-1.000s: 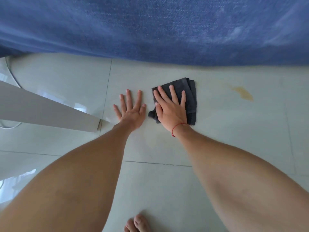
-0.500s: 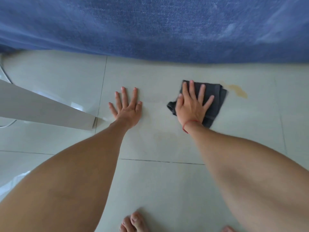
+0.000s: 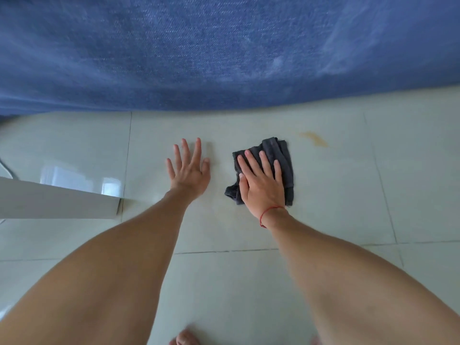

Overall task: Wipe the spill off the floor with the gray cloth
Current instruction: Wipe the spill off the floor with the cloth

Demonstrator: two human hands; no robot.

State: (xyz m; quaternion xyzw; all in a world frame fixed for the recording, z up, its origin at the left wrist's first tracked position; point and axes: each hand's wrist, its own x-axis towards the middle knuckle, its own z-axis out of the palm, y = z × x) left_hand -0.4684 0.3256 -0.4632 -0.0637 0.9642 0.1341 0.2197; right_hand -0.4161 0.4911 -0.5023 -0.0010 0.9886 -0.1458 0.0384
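A folded dark gray cloth (image 3: 280, 155) lies on the pale tiled floor. My right hand (image 3: 261, 183) presses flat on it with fingers spread, covering its near half. A yellowish spill (image 3: 315, 138) stains the tile just right of and beyond the cloth, a short gap away from its edge. My left hand (image 3: 189, 170) rests flat on the bare floor to the left of the cloth, fingers apart, holding nothing.
A large blue fabric surface (image 3: 224, 51) fills the far side above the floor. A white panel (image 3: 57, 202) juts in from the left edge. My bare toes (image 3: 185, 338) show at the bottom. Tile joints cross the floor.
My right hand slid the cloth right until it touched the spill, then back left, so a gap now shows. The left hand stays planted.
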